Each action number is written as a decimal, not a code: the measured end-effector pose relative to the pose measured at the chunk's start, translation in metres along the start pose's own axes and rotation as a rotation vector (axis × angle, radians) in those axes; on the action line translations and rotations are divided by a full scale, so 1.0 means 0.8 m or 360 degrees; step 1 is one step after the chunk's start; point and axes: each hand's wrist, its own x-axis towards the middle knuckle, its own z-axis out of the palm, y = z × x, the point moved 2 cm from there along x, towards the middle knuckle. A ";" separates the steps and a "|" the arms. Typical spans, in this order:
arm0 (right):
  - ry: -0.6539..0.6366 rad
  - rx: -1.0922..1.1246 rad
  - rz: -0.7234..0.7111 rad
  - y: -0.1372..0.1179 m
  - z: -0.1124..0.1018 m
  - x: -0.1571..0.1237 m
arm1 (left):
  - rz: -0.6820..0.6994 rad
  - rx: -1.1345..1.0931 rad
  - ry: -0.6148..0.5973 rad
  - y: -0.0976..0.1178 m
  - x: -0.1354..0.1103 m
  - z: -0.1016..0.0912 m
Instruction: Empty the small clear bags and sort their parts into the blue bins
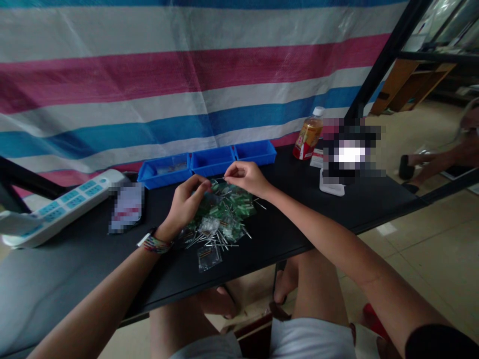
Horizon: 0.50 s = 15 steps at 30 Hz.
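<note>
A heap of small green parts (228, 207) with thin metal pins and little clear bags lies on the black table (292, 224). My left hand (186, 202) hovers at the heap's left edge, fingers curled with thumb and forefinger pinched together over the parts. My right hand (245, 177) is above the heap's far side, fingertips pinched on a thin metal pin (220, 179) that points left toward my left hand. What my left fingers hold is too small to make out.
Three blue bins (209, 162) stand in a row behind the heap. A white power strip (63, 204) lies at the left, a drink bottle (310, 134) and a white stand (331, 187) at the right. A striped tarp hangs behind. Another person's limbs (434, 162) show at far right.
</note>
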 end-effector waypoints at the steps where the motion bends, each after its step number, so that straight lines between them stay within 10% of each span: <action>1: -0.0052 0.0071 0.0010 -0.002 0.003 -0.002 | 0.0000 0.0008 0.0017 0.001 0.000 -0.001; 15: -0.0115 -0.0007 -0.0091 -0.019 0.011 -0.014 | -0.0078 -0.0206 -0.0052 0.005 0.002 -0.001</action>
